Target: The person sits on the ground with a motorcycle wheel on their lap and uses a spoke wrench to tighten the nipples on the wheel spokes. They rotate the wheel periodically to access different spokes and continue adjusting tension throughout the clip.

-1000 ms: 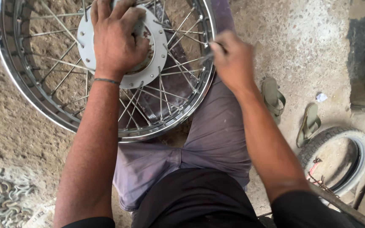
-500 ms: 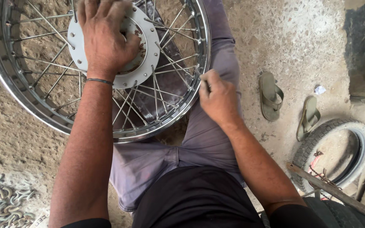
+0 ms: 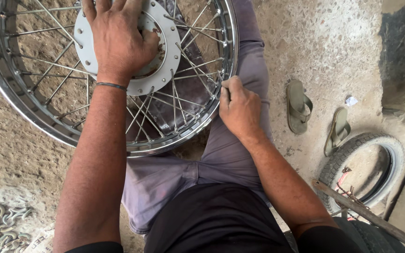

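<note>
One spoked wheel, two sandals, one tyre. My left hand flat on hub plate, fingers spread; right hand fingers pinched at rim's spoke ends.

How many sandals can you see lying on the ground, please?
2. One sandal lies on the ground right of the person's leg; the other sandal lies just right of it and lower, beside the tyre. None looks hidden.

soft, even daylight; glare on the chrome rim; sharp focus, mild bending at edges.
</note>
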